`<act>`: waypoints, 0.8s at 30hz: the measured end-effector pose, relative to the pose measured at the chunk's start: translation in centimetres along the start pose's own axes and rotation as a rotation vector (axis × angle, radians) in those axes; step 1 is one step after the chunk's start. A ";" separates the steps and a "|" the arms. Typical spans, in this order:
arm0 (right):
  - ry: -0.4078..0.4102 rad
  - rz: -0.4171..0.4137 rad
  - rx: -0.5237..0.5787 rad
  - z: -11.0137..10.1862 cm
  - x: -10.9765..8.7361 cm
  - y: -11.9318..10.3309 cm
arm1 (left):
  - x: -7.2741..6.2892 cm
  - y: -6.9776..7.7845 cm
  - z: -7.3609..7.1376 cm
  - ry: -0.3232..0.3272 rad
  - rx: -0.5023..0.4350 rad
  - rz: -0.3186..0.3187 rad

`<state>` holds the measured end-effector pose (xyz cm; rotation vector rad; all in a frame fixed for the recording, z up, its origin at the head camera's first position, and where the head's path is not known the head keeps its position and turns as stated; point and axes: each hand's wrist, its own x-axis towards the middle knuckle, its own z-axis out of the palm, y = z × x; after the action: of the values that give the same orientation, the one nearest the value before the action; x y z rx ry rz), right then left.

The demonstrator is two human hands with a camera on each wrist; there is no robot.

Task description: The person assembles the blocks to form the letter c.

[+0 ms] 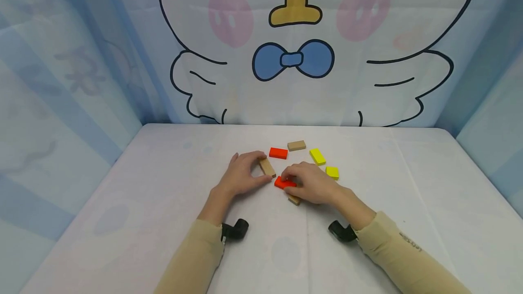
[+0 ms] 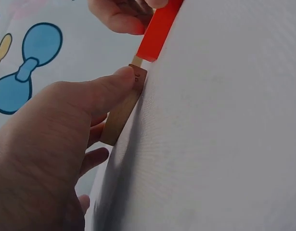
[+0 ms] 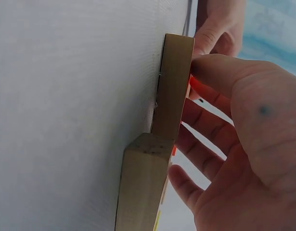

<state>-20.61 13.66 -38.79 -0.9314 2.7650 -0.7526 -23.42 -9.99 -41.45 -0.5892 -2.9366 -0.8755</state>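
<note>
Twice over I'm pinching, probably for steadiness: left grip [image 1: 244,175] on the slanted wooden block [image 1: 267,167], right grip [image 1: 313,183] on the nearer red block [image 1: 280,183].

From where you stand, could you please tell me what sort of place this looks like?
Probably a small curtained booth for tabletop work: blue-and-white cartoon-printed fabric hangs behind and beside a rectangular white table bearing small red blocks, yellow blocks and tan wooden blocks.
</note>
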 end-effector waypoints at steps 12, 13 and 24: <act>0.006 -0.065 -0.011 0.2 0.0 0.0 | 0.9 -0.5 -0.2 -0.098 -0.098 0.116; 0.008 -0.067 -0.011 0.2 0.1 0.0 | 0.9 -0.5 -0.2 -0.106 -0.101 0.119; 0.017 -0.083 -0.023 0.4 0.1 -0.2 | 1.2 -0.8 -0.3 -0.165 -0.117 0.159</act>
<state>-20.46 13.28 -39.07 -1.0547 2.7697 -0.7458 -24.88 -10.35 -41.53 -0.9308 -2.9415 -1.0319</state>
